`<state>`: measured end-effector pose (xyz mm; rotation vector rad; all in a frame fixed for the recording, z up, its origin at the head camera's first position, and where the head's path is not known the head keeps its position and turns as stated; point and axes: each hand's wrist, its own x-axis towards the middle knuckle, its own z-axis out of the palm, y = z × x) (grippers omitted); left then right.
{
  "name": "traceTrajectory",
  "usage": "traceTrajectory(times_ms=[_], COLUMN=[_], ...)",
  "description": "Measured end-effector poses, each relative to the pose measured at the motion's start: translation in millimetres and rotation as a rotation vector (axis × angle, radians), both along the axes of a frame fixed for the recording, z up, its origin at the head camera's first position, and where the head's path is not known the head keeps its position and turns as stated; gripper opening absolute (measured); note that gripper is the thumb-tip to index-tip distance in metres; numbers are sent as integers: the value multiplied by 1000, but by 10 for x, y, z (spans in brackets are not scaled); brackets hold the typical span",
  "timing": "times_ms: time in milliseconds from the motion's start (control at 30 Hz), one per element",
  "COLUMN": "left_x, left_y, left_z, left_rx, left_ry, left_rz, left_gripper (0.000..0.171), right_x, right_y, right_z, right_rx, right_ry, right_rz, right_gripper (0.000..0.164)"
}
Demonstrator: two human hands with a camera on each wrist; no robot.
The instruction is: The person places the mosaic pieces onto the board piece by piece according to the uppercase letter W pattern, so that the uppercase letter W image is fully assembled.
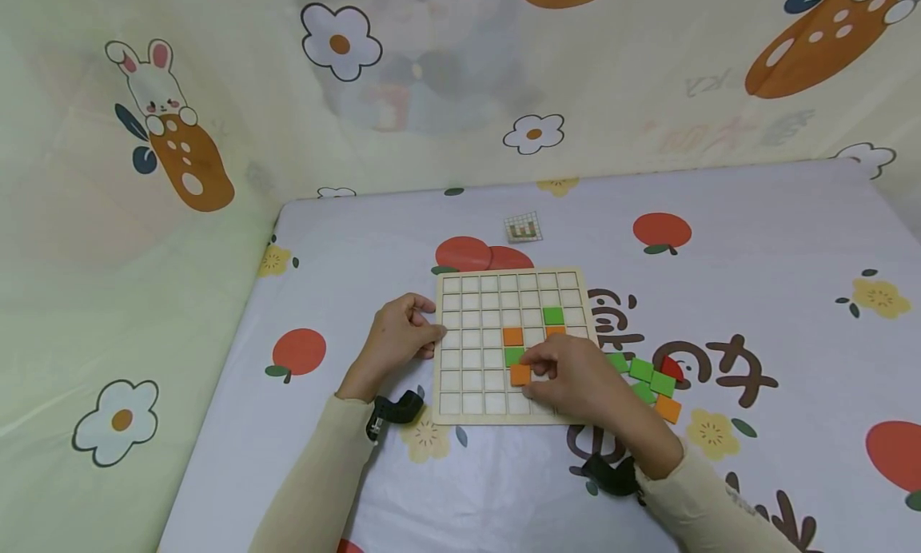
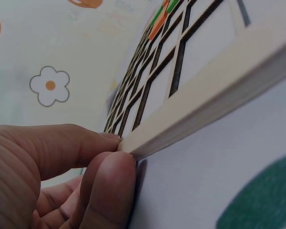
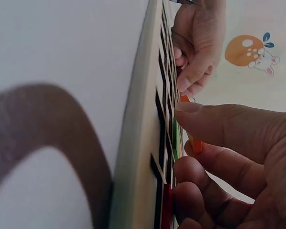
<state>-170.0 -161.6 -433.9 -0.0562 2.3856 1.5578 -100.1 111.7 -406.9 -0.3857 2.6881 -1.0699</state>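
A wooden grid board [image 1: 475, 419] lies on the table with green and orange square tiles in some cells. My left hand [image 1: 398, 337] pinches its left edge, the thumb and a finger at the frame in the left wrist view. Over the lower middle of the grid, my right hand [image 1: 579, 377] holds an orange tile [image 1: 520, 375] between thumb and finger. Just above it sit a green tile [image 1: 514, 356] and an orange tile [image 1: 512, 336]. Another green tile [image 1: 552, 316] lies higher up, over a partly covered orange one. A red piece [image 3: 167, 205] shows below my right fingers in the right wrist view.
Right of the board lie several loose green tiles [image 1: 640, 368], an orange tile [image 1: 668, 409] and a red piece [image 1: 672, 368]. Behind the board is a small patterned card [image 1: 523, 228]. A printed cloth [image 1: 755, 257] covers the table, with curtains around it.
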Motion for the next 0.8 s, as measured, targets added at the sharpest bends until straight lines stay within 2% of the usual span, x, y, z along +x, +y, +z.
traceTrajectory(times_ms=[200,800], left_x=[-3,-8], left_y=[-3,-10], left_z=[-10,-18], left_rx=[1,8], left_ry=[1,-4], left_rz=[-1,0], left_gripper=[31,31], right_x=[8,37], right_y=[-25,-92], right_z=[-16,-37], right_rx=[33,102], right_ry=[29,11], right_rz=[9,-15], right_gripper=[26,31])
